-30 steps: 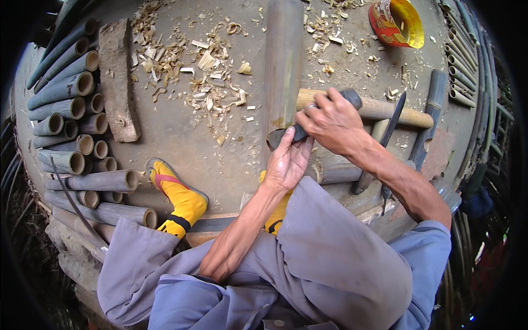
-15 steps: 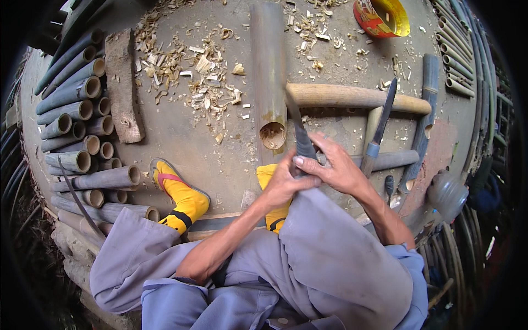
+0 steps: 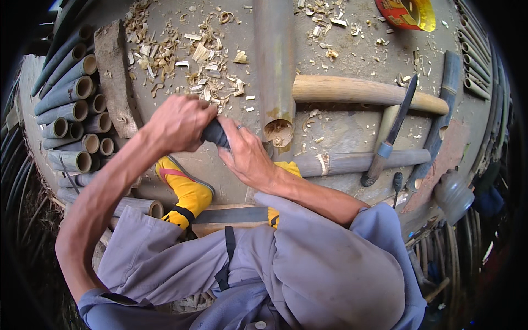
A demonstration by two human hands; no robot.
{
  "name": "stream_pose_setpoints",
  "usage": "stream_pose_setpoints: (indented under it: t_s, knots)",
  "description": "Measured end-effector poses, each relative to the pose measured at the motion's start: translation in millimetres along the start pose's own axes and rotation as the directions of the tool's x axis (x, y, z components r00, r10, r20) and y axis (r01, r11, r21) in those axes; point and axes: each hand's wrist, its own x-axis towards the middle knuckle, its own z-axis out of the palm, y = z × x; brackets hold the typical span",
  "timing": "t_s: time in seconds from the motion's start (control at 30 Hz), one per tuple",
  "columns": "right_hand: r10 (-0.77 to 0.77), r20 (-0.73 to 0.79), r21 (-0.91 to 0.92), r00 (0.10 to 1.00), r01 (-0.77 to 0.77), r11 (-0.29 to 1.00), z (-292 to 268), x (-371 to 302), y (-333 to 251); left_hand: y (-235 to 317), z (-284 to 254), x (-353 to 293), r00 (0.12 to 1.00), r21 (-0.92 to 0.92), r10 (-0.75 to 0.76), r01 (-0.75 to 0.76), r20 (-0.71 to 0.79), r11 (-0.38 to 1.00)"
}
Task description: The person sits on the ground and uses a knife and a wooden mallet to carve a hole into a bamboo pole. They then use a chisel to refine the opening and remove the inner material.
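Both my hands are closed around a knife [image 3: 215, 133] with a dark, wrapped handle, held over the floor between my knees. My left hand [image 3: 180, 124] wraps round its far left end, knuckles up. Against the near right end lies my right hand [image 3: 248, 159], thumb along the wrapping and a ring on one finger. The blade is hidden now. Just right of my hands lies a thick bamboo pole [image 3: 275, 71], its open end [image 3: 279, 133] toward me with pale shavings inside.
Cut bamboo tubes [image 3: 71, 111] are stacked at the left beside a rough wooden plank [image 3: 114, 82]. Shavings [image 3: 203, 55] litter the floor. A bamboo frame [image 3: 368, 92] at the right has another knife [image 3: 399, 115] resting on it. A red-yellow container [image 3: 407, 14] and a plastic jug [image 3: 454, 195] stand farther right.
Both hands have moved left with the knife, from above my right knee to left of the pole's open end. My left arm has swung up and outward. The blade no longer shows.
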Motion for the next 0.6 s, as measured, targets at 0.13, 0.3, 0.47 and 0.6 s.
stream_pose_setpoints:
  t_s: [0.13,0.3,0.47,0.6]
  knots:
    - [0.138,0.289,-0.094,0.947,-0.115,0.989,-20,16,2,-16,17,16,0.969,-0.310,-0.058,0.133,0.240,0.941]
    - [0.092,0.702,-0.271,0.706,0.146,0.952,-26,9,12,40,80,-32,0.859,-0.623,-0.302,0.509,0.414,0.594]
    - [-0.164,0.885,-0.123,0.437,0.557,0.821,-44,-11,33,146,115,-42,0.748,-0.816,-0.459,0.572,0.479,0.082]
    - [-0.271,0.925,0.018,0.265,0.682,0.731,-67,-21,51,230,133,-15,0.598,-0.894,-0.751,0.448,0.280,0.023]
